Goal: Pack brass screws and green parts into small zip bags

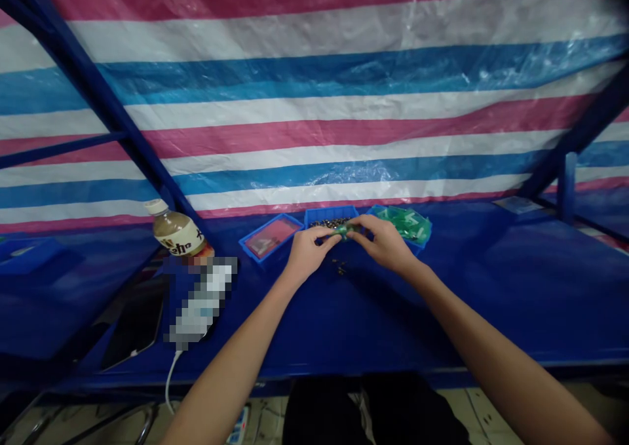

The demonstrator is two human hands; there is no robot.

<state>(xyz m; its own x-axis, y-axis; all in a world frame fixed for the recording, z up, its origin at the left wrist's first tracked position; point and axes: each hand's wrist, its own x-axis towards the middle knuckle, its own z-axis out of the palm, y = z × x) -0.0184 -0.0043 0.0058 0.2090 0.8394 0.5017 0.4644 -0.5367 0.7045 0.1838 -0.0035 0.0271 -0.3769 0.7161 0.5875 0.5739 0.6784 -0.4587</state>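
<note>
Blue metal tabletop [314, 333], and above its middle a person's left hand [307, 251] and right hand [384, 240] meet, fingertips pinching a small, glossy green item [343, 231] between them. Just beyond is a blue plastic bin [330, 214] of small brass-coloured metal pieces; to its right, another holds green plastic packets [407, 225]; to its left, a third holds a flat pinkish-red stack [272, 236]. Several loose brass-coloured bits [339, 268] lie nearer. Far left stands a white-capped, tea-coloured bottle [179, 232].
</note>
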